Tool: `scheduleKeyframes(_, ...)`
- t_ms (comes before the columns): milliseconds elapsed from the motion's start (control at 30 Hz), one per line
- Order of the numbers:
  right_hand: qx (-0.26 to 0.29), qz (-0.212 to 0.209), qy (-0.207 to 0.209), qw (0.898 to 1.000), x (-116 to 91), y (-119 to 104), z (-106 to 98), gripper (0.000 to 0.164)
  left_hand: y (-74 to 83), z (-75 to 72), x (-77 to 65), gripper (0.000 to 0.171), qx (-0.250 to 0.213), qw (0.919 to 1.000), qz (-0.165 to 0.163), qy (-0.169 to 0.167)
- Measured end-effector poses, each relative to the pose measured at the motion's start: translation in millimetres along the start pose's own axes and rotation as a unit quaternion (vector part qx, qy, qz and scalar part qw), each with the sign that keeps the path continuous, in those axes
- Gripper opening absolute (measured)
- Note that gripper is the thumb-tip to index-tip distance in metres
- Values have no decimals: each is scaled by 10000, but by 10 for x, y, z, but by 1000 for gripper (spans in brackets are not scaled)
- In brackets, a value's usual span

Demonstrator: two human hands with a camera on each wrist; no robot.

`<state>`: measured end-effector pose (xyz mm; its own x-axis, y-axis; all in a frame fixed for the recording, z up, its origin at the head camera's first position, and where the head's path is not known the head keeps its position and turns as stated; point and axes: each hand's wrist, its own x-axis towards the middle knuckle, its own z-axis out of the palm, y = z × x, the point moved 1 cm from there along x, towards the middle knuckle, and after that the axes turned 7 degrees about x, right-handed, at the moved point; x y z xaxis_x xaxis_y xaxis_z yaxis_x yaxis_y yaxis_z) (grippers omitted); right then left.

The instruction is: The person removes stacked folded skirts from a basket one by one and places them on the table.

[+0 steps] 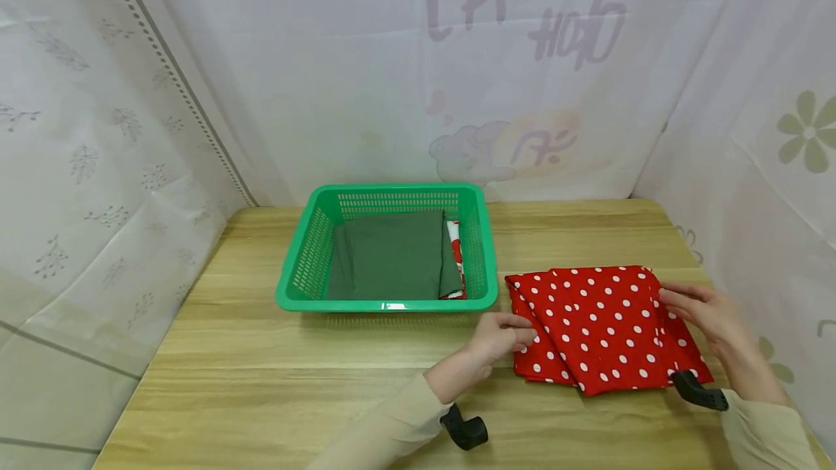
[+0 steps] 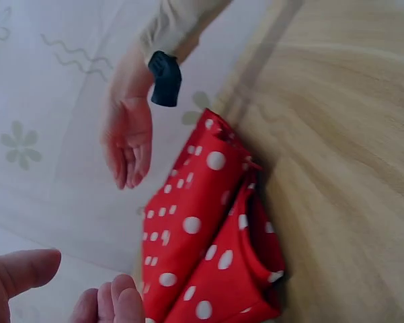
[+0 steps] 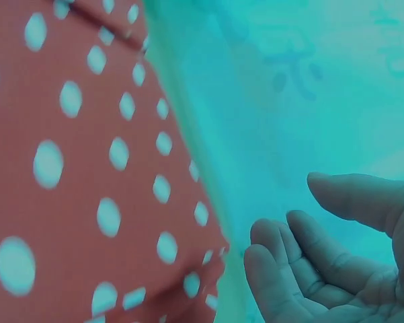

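Note:
A red cloth with white polka dots [image 1: 607,325], folded into a flat, uneven bundle, lies on the right part of the table. My left hand [image 1: 501,339] is at the cloth's left edge, thumb and fingers apart in the left wrist view, with nothing between them. At the opposite edge, my right hand [image 1: 708,314] is close to the cloth; its loosely bent fingers [image 3: 302,269] hold nothing in the right wrist view. Whether either hand touches the fabric is hard to tell. A loose fold [image 2: 255,235] of the cloth gapes in the left wrist view.
A green plastic basket [image 1: 387,306] stands left of the cloth. Inside lie a folded dark green cloth [image 1: 398,256] and a red-and-white patterned cloth [image 1: 455,238]. Patterned white curtains [image 1: 326,93] enclose the wooden table [image 1: 261,376] at the back and sides.

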<state>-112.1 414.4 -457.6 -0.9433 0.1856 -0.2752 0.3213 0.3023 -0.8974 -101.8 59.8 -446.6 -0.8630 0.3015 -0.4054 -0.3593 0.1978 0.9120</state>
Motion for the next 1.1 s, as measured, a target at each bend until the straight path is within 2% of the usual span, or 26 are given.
scheduleKeyframes(67,387,13,-87,9992,8,-35,31,56,42,-27,-26,23,-86,9998,57,-170)
scheduleKeyframes(133,610,-152,-166,9979,-6,-100,78,50,78,-59,-47,23,-119,9995,120,-268)
scheduleKeyframes(200,948,-222,-207,9950,-43,-189,137,33,102,-88,-60,23,-151,9991,171,-368)
scheduleKeyframes(333,1320,-385,-447,9895,-82,-328,238,21,144,-136,-94,24,-337,9976,190,-573)
scheduleKeyframes(467,1307,-507,-675,9878,73,-221,260,33,185,-188,-150,29,-503,9955,251,-761)
scheduleKeyframes(600,1222,-554,-663,9887,182,-157,300,41,212,-250,-204,29,-600,9942,335,-827)
scheduleKeyframes(667,1080,-617,-690,9898,137,-253,353,49,227,-284,-225,29,-698,9934,355,-835)
scheduleKeyframes(767,1065,-720,-789,9886,31,-432,446,51,257,-343,-249,28,-855,9922,388,-819)
scheduleKeyframes(933,1435,-758,-994,9817,-94,-673,594,31,309,-443,-274,28,-1027,9903,474,-813)
scheduleKeyframes(1033,1361,-682,-1036,9829,-110,-750,660,33,322,-496,-280,28,-1114,9895,491,-778)
scheduleKeyframes(1100,1137,-651,-1038,9859,-99,-772,696,43,330,-536,-279,29,-1139,9894,494,-751)
